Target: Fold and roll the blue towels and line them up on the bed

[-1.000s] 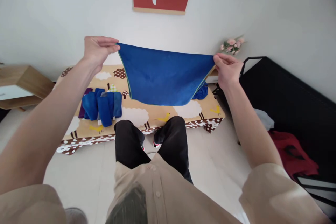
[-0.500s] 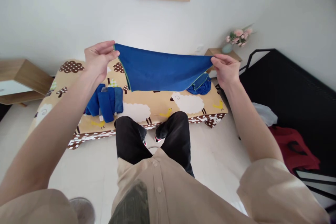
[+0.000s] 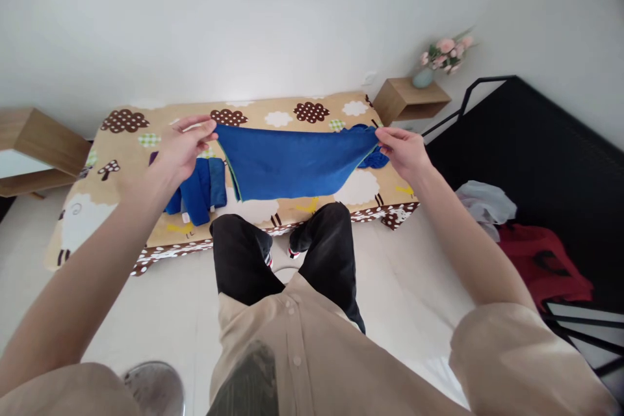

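Note:
A blue cloth [image 3: 292,166] with a thin green edge is stretched out between my hands, its lower part hanging over the table. My left hand [image 3: 185,143] pinches its upper left corner, and my right hand [image 3: 402,149] pinches the upper right one. Below and beside my left hand lie several folded blue cloths [image 3: 197,195], partly hidden by my forearm. Behind the cloth's right end, a crumpled heap of blue cloth [image 3: 375,157] shows in part.
A low table [image 3: 277,104] bears a tan cover with sheep and clouds. Wooden cabinets stand at left [image 3: 53,146] and right, the right one [image 3: 402,94] holding a vase of pink flowers [image 3: 423,78]. At right, a black frame [image 3: 526,162] has a red item [image 3: 546,266] and a clear plastic bag [image 3: 487,201].
Both hands have come down with the stretched cloth, closer to the table. They have drawn slightly nearer each other, and more of the table cover shows behind the cloth.

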Tool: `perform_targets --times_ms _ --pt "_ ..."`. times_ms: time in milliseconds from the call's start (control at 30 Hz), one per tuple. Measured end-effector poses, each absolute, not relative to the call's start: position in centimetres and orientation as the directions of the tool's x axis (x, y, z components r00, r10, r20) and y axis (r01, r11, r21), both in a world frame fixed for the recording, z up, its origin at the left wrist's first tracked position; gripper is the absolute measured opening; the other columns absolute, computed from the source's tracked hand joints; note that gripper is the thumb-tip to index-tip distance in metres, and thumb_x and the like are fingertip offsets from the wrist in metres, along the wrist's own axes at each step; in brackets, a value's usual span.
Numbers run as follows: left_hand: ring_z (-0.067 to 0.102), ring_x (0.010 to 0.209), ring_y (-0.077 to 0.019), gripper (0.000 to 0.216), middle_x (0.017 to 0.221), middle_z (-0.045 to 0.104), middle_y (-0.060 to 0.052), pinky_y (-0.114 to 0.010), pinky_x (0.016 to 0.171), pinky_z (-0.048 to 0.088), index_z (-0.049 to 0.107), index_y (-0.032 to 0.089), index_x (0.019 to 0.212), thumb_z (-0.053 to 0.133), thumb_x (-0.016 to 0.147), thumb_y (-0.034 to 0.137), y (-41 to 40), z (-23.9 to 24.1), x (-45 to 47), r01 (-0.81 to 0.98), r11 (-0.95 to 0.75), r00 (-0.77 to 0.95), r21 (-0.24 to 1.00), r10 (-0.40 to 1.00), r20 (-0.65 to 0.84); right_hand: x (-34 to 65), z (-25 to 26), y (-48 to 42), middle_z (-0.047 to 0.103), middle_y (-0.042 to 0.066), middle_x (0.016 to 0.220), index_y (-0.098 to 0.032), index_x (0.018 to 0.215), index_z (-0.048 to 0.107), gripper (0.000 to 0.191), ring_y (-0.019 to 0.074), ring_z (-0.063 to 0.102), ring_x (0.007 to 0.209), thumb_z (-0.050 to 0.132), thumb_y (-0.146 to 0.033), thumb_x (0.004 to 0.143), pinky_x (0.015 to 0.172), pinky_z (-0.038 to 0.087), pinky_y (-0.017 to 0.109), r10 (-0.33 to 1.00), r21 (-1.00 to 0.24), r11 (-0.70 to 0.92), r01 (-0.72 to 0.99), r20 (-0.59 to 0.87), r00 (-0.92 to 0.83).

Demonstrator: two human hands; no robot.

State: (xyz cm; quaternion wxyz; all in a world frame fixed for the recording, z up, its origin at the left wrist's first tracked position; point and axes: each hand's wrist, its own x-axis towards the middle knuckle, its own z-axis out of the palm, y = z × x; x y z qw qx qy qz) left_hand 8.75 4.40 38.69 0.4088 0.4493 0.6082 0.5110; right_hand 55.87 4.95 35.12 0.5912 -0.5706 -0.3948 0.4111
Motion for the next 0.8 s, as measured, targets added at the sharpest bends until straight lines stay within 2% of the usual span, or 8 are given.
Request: perform_targets --times_ms 67,167,300,433,533,700,800 --pt "0.073 0.113 -0.0206 0.029 0.110 0.080 0.001 -0.036 0.106 0.057 0.076 0.031 0.092 0.094 0.071 0.037 4.7 37.3 8.6 0.078 0.148 -0.245 0.986 0.961 -0.125 56.0 34.0 5.2 0.068 -0.001 0.069 -0.014 0.084 0.078 0.031 0.0073 0.057 0.057 0.100 -0.027 0.066 0.049 0.044 0.018 0.937 -0.999 -0.040 -0.023 -0.046 0.346" --pt "0.076 0.097 -0.0176 0.018 0.097 0.078 -0.004 -0.039 0.107 0.058 0.073 0.020 0.094 0.086 0.081 0.020 5.8 34.8 8.5 -0.022 0.223 -0.282 0.974 0.934 -0.220 55.8 31.8 6.2 0.069 0.000 0.069 -0.014 0.084 0.078 0.037 0.0080 0.059 0.057 0.102 -0.030 0.061 0.048 0.045 0.017 0.942 -0.994 -0.111 -0.007 -0.107 0.319" --pt "0.075 0.083 -0.0158 0.010 0.087 0.073 -0.007 -0.037 0.099 0.061 0.069 0.012 0.091 0.076 0.087 0.006 8.8 31.0 9.1 -0.125 0.274 -0.327 0.953 0.896 -0.301 55.0 28.2 9.0 0.071 0.003 0.070 -0.014 0.083 0.078 0.040 0.0101 0.065 0.061 0.104 -0.031 0.057 0.050 0.050 0.017 0.938 -0.983 -0.178 -0.037 -0.181 0.296" --pt "0.073 0.074 -0.0147 0.017 0.078 0.068 -0.006 -0.033 0.087 0.064 0.064 0.011 0.082 0.075 0.085 -0.001 14.2 27.7 10.2 -0.157 0.299 -0.412 0.941 0.847 -0.338 53.2 24.1 13.9 0.073 0.003 0.072 -0.016 0.081 0.076 0.044 0.0132 0.069 0.064 0.104 -0.039 0.056 0.058 0.059 0.022 0.934 -0.990 -0.133 -0.036 -0.137 0.331" --pt "0.071 0.070 -0.0138 0.022 0.077 0.067 -0.005 -0.034 0.086 0.064 0.062 0.012 0.082 0.082 0.082 0.003 18.9 26.3 10.8 -0.163 0.186 -0.463 0.969 0.853 -0.241 52.2 21.6 18.1 0.073 0.003 0.074 -0.017 0.083 0.074 0.046 0.0159 0.073 0.069 0.100 -0.047 0.059 0.068 0.063 0.027 0.916 -0.999 -0.025 -0.028 -0.034 0.400" --pt "0.071 0.071 -0.0132 0.028 0.082 0.071 -0.002 -0.039 0.087 0.064 0.065 0.014 0.099 0.087 0.084 0.021 22.1 24.1 10.3 -0.089 -0.197 -0.484 0.976 0.865 0.130 52.8 18.6 21.3 0.077 0.006 0.088 -0.019 0.091 0.073 0.047 0.0193 0.075 0.081 0.090 -0.056 0.068 0.086 0.063 0.036 0.878 -0.966 0.258 -0.012 0.230 0.421" --pt "0.072 0.072 -0.0134 0.033 0.083 0.072 -0.001 -0.038 0.088 0.063 0.067 0.013 0.101 0.087 0.080 0.029 20.0 20.3 10.0 -0.036 -0.245 -0.502 0.969 0.843 0.195 53.5 15.7 19.9 0.076 0.006 0.089 -0.020 0.091 0.072 0.048 0.0206 0.074 0.084 0.087 -0.059 0.069 0.088 0.062 0.038 0.882 -0.965 0.259 0.040 0.253 0.397"
